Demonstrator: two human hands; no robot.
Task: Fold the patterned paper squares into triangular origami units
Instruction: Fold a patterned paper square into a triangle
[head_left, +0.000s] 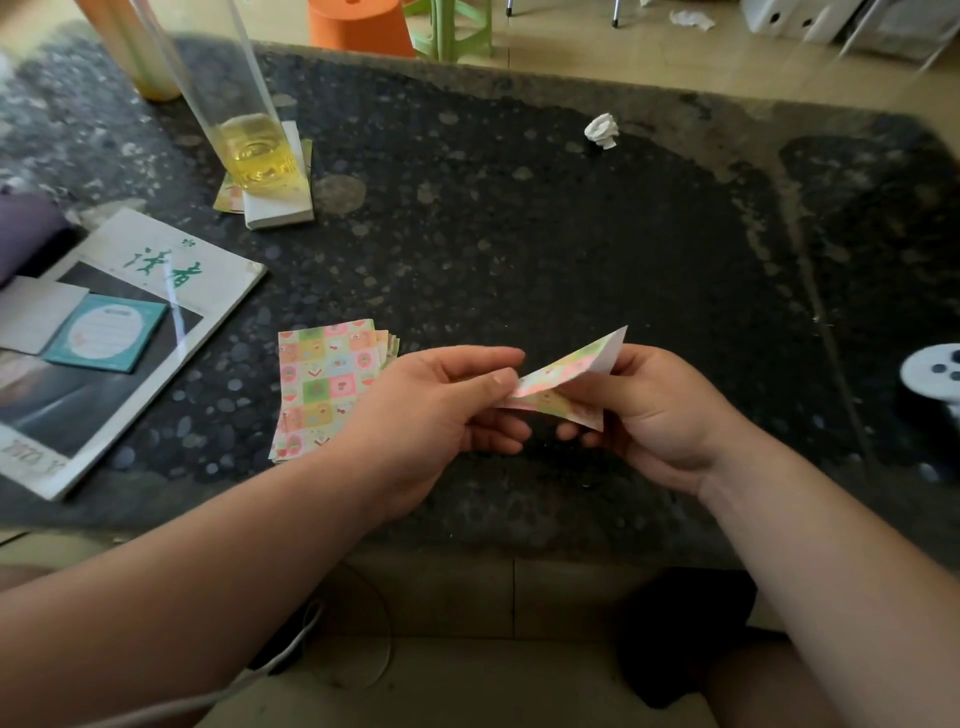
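Observation:
A partly folded patterned paper (563, 382) hangs in the air above the dark speckled table (519, 234), shaped like a narrow triangle with a white corner pointing up. My left hand (441, 410) pinches its left tip between thumb and forefinger. My right hand (654, 415) grips its right side, fingers curled behind it. A stack of flat patterned paper squares (322, 389) lies on the table just left of my left hand.
A magazine (130, 332) with a teal notepad (106, 332) lies at the left. A clear bottle with yellow liquid (254, 150) stands on a white pad at back left. A crumpled tissue (602, 131) lies at the back; a white object (935, 371) is at the right edge.

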